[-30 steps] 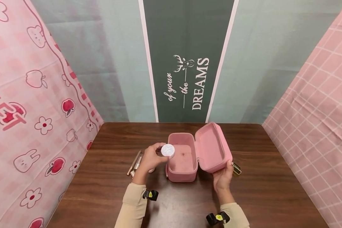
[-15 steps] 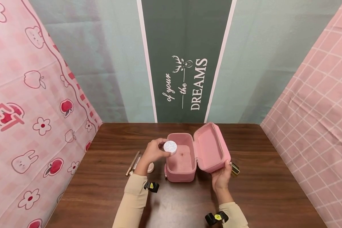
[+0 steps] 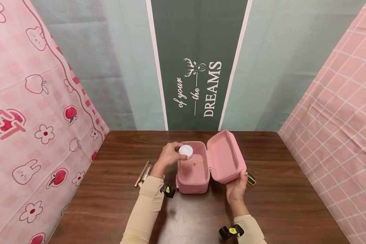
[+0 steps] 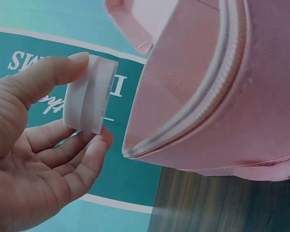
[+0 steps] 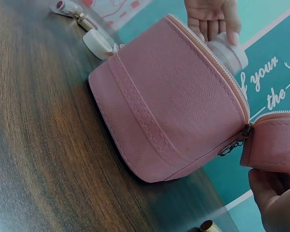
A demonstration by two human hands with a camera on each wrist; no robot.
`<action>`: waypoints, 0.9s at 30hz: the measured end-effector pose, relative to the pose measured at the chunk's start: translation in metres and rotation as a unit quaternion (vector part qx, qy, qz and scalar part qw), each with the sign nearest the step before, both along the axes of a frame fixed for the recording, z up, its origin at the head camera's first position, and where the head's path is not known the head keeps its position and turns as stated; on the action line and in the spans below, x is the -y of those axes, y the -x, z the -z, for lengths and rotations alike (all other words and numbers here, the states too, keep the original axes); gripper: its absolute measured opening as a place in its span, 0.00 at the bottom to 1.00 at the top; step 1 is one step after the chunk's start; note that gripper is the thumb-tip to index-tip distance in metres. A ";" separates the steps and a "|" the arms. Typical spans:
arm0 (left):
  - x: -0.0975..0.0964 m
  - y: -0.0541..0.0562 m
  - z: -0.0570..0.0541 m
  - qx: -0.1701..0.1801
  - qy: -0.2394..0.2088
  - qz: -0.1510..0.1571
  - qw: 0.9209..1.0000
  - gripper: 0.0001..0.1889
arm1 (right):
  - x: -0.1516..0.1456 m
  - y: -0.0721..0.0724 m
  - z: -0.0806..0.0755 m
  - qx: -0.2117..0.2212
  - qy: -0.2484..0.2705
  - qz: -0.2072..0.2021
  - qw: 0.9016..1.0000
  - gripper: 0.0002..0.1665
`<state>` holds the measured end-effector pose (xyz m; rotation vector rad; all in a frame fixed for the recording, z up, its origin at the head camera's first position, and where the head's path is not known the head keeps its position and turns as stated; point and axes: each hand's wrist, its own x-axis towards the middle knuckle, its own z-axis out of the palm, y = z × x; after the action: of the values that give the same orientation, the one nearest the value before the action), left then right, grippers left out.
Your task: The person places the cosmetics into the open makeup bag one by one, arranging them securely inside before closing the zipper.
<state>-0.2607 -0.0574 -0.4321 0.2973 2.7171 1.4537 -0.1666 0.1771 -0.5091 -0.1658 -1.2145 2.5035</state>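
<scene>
A pink zip-up makeup case [image 3: 193, 188] stands on the table, its lid [image 3: 225, 158] folded back to the right. Between thumb and fingers, my left hand [image 3: 170, 154] pinches a small round white jar [image 3: 186, 151] with a patterned top, over the case's back left part. The left wrist view has this white jar [image 4: 89, 94] seen from the side, just outside the case's zipped rim. My right hand [image 3: 236, 190] holds the lid by its near right corner, fingers beneath it. Inside the case, the visible pink floor has a small dark spot.
Left of the case lie a slim rose-gold tube [image 3: 142, 174] and a clear tube [image 3: 147, 172]. A round white compact [image 5: 97, 44] sits close by the case. Behind my right hand lies a gold and dark lipstick [image 3: 251, 179]. Fabric hangings [image 3: 126, 67] surround the wooden table.
My left hand has carried the white jar rightward and away from me, from the case's left rim to over its back left part. My right hand keeps its hold on the lid.
</scene>
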 end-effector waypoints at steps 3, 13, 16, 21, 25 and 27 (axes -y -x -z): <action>-0.004 0.004 0.000 0.005 0.001 -0.001 1.000 0.27 | -0.001 0.001 0.001 -0.006 -0.005 0.000 1.000 0.29; -0.013 0.018 0.003 0.057 -0.006 -0.005 0.998 0.28 | 0.000 0.000 0.000 0.002 -0.007 0.001 1.000 0.28; -0.016 0.022 0.005 0.062 -0.006 -0.006 0.998 0.27 | -0.001 0.001 0.001 -0.006 -0.016 0.000 1.000 0.28; -0.022 0.027 0.008 0.057 0.007 -0.011 0.998 0.26 | -0.002 0.000 0.002 -0.030 -0.023 -0.007 0.999 0.27; -0.030 0.029 0.009 0.059 0.018 -0.019 0.998 0.24 | -0.003 -0.001 0.003 -0.031 -0.021 -0.009 0.999 0.27; -0.033 0.031 0.009 0.067 0.020 -0.028 0.997 0.23 | -0.003 -0.001 0.003 -0.025 -0.019 -0.011 0.999 0.27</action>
<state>-0.2912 -0.0242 -0.4408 0.1185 2.6634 1.3780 -0.1661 0.1798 -0.5121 -0.0806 -1.2493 2.4869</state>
